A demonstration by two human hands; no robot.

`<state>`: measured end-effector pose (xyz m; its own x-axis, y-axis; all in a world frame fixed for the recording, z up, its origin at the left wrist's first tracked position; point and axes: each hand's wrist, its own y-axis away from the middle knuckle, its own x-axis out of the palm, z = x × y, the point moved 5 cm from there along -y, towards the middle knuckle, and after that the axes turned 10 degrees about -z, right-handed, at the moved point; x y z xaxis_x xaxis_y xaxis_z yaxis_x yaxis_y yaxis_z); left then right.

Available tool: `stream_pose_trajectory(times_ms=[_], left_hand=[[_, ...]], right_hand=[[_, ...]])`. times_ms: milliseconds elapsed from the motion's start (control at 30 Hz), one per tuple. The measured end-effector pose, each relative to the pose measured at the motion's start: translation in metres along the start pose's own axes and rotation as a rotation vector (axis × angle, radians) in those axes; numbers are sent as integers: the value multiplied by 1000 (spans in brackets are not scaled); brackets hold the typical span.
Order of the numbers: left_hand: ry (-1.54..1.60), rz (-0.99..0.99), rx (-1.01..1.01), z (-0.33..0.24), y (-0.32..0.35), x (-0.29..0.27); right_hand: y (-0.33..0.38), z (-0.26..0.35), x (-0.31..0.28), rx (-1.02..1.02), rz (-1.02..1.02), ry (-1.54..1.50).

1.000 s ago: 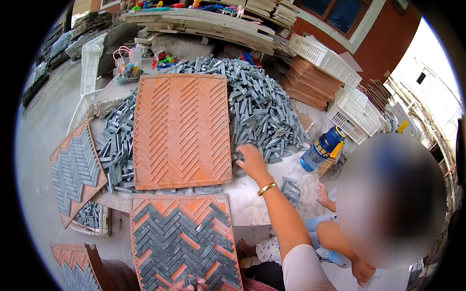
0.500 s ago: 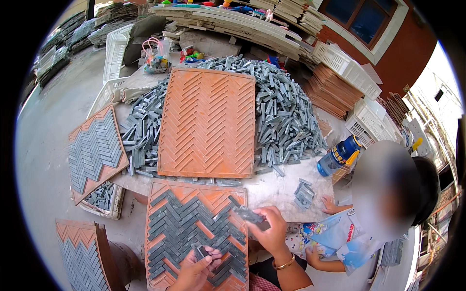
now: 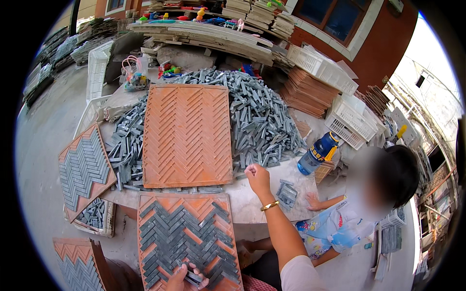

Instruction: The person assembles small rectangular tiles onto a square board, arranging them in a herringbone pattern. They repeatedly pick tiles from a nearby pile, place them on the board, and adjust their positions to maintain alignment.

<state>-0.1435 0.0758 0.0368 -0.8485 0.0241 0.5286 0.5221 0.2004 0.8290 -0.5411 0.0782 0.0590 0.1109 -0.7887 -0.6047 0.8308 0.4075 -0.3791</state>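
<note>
An orange herringbone mould board (image 3: 223, 199) lies in front of me, many of its slots filled with dark grey stone strips (image 3: 167, 223) and some slots bare. Low over its near part, my left hand (image 3: 182, 277) is closed around a few grey stone strips (image 3: 194, 276). My right hand (image 3: 258, 178) reaches out over the table, by the front right edge of a large pile of loose grey strips (image 3: 272, 121). Its fingers are curled together; whatever they hold is hidden. A bare orange mould board (image 3: 187, 136) rests against the pile, just left of that hand.
A person (image 3: 335, 223) sits at the right, one hand on the table near a small group of strips (image 3: 286, 193). A blue bottle (image 3: 318, 154) stands behind. Filled boards (image 3: 85, 165) lie at the left; white crates (image 3: 352, 121) and stacked boards (image 3: 308, 92) stand at back right.
My right hand has gone from above the near board, where it held grey stone, forward to the pile's edge. My left hand has lowered slightly with its strips. The whole view has shifted.
</note>
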Motion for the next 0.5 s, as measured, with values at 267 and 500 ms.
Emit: stream_pose_trajectory(times_ms=[267, 500], left_hand=[[5, 99, 17, -1, 0, -7], [43, -25, -39, 2, -11, -19]], right_hand=[[-35, -24, 40, -148, -30, 359], [-10, -24, 8, 634, 325, -1126]])
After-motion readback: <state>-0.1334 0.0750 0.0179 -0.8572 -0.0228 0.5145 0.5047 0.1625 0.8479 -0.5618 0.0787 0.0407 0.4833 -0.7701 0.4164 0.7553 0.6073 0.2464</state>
